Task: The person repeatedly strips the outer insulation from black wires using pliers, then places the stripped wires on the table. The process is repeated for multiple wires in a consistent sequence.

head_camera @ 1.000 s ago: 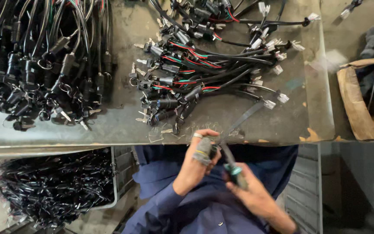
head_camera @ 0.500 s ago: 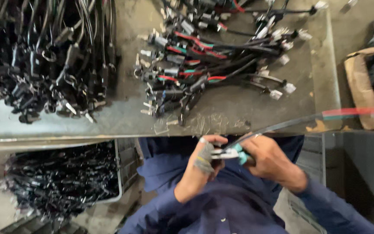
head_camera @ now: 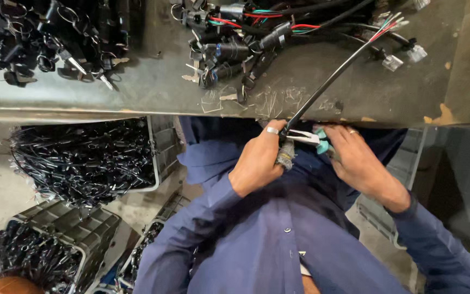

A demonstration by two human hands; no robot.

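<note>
- A black cable (head_camera: 327, 81) is pinched at its near end by the left hand (head_camera: 259, 160), centre frame.
- Its length runs up-right to the bench (head_camera: 153, 90).
- Teal-handled pliers (head_camera: 311, 140) are gripped by the right hand (head_camera: 354, 158), jaws beside that end.

There are no packages, labels, signs or screens to see here.
</note>
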